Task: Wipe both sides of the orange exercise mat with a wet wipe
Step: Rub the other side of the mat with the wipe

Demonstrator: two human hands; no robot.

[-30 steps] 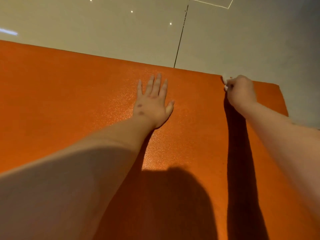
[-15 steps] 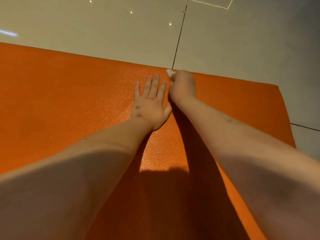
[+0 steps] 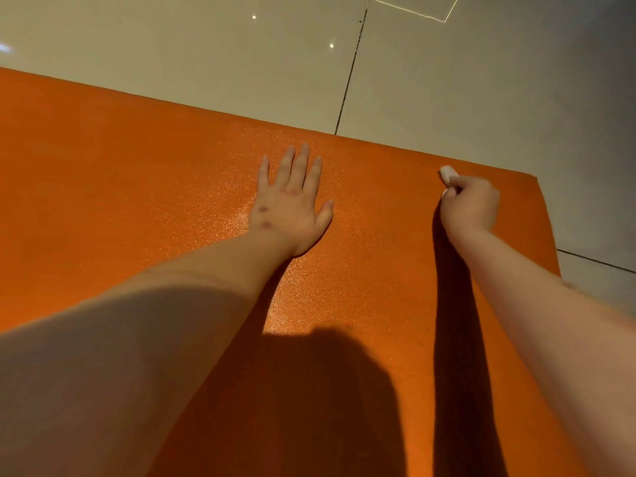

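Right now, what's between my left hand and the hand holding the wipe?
Nothing: in the head view, only bare orange mat lies between the left hand and the right hand.

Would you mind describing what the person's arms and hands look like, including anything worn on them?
The left forearm and right forearm are bare, with no sleeve, glove, watch or bracelet in view. The left hand has a few small dark spots on its back, near the knuckles and wrist. The right hand shows no such marks; no ring is visible on either.
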